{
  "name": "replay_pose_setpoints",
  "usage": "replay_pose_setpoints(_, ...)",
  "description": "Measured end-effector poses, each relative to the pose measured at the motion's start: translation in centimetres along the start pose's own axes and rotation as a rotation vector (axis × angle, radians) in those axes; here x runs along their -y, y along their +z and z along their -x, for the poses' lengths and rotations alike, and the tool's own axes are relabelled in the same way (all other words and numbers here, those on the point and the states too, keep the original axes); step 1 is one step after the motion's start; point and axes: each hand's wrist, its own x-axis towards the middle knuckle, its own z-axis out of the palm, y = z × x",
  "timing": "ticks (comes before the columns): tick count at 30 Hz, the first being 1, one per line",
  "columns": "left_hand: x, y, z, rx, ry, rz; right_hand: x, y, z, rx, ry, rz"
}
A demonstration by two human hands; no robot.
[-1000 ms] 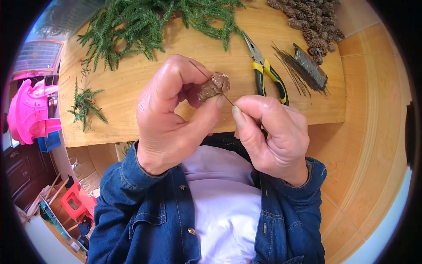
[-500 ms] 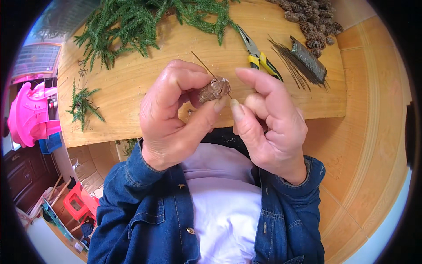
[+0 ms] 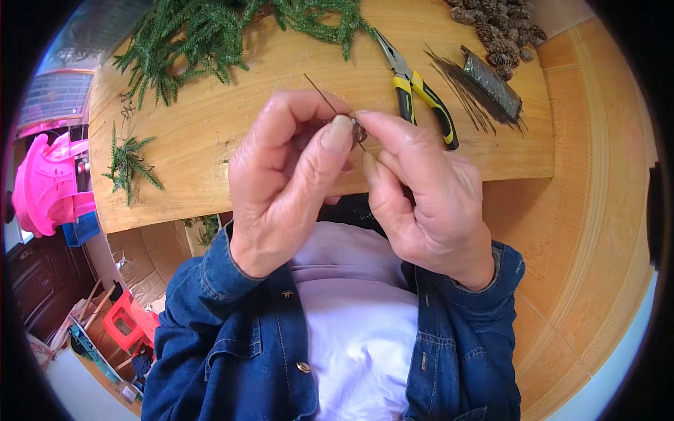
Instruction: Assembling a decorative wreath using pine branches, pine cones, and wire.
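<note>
Above the near edge of the wooden table, my left hand [image 3: 277,182] pinches a small brown pine cone [image 3: 361,133] between thumb and fingers, which cover most of it. A thin dark wire [image 3: 320,91] runs through the cone; one end sticks up past my left index finger and a short end shows below the cone. My right hand [image 3: 435,203] is curled in close from the right. Its index fingertip presses at the cone and wire, and its thumb sits by the wire's short end.
Yellow-and-black long-nose pliers [image 3: 401,74] lie behind my right hand. A bundle of dark wires [image 3: 463,91] and a heap of pine cones [image 3: 502,45] are at the far right. Green artificial pine branches [image 3: 189,52] cover the far left, with a small sprig [image 3: 128,161] nearer.
My right hand has come in to the left, its index finger now touching the cone and wire. My left thumb has slid up over the cone, hiding most of it.
</note>
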Motion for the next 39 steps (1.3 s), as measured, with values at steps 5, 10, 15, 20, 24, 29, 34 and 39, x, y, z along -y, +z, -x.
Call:
replay_pose_setpoints(5,0.2,0.1,-0.5,-0.072,-0.097,0.210,0.6,0.1,0.3,-0.010,0.212,-0.168)
replay_pose_setpoints(10,0.8,-0.3,-0.8,-0.003,-0.156,0.413,-0.3,0.1,0.9,-0.014,0.150,-0.165)
replay_pose_setpoints(15,1.2,-0.4,-0.9,0.024,-0.213,0.554,-0.5,-0.3,1.0,0.014,0.049,-0.084)
replay_pose_setpoints(20,1.8,-1.3,-1.0,0.145,-0.265,0.640,-0.2,-1.4,1.0,0.110,0.030,-0.049)
replay_pose_setpoints(24,1.9,-1.9,-1.0,0.285,-0.338,0.656,0.2,-2.7,0.7,0.232,-0.010,0.030)
replay_pose_setpoints(29,1.0,-0.1,-0.3,0.132,-0.263,-0.003,0.3,-3.7,0.6,0.424,0.077,0.164)
replay_pose_setpoints(34,1.7,0.1,-0.2,0.198,0.009,-0.291,0.8,-4.5,0.6,0.456,0.139,0.143)
replay_pose_setpoints(39,1.6,0.1,-1.2,0.362,0.420,-0.559,1.4,-5.9,0.0,0.600,0.197,0.145)
